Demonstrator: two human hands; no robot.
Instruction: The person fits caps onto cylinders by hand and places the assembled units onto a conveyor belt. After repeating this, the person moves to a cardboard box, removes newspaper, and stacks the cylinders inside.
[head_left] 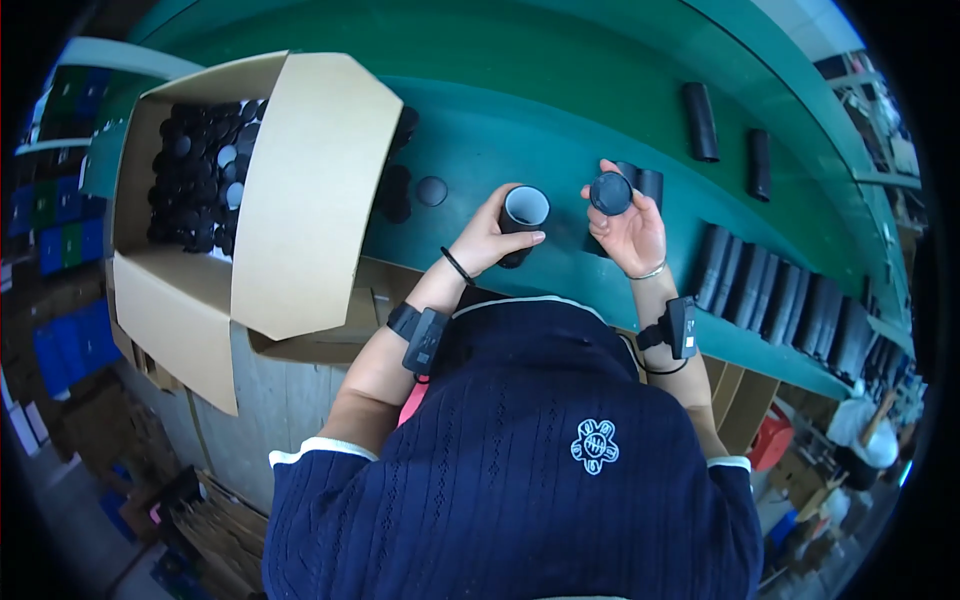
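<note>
My left hand (487, 236) is wrapped round a black tube (512, 232), whose open top shows a pale grey inside. To its right, my right hand (632, 232) holds a round black cap (610, 194) between thumb and fingers, its flat face turned up. Tube and cap are apart. Behind my right hand, black tubes (650, 184) lie on the green bench (470, 130), partly hidden by the fingers. Left of my left hand, a loose round cap (432, 191) lies on the bench, near more dark caps (396, 194).
An open cardboard box (318, 190) full of black caps (195, 180) stands at the left. Several black tubes (770, 290) lie in a row along the bench's right side. Two more tubes (702, 122) lie farther back. At the far right, a person (866, 430) is at work.
</note>
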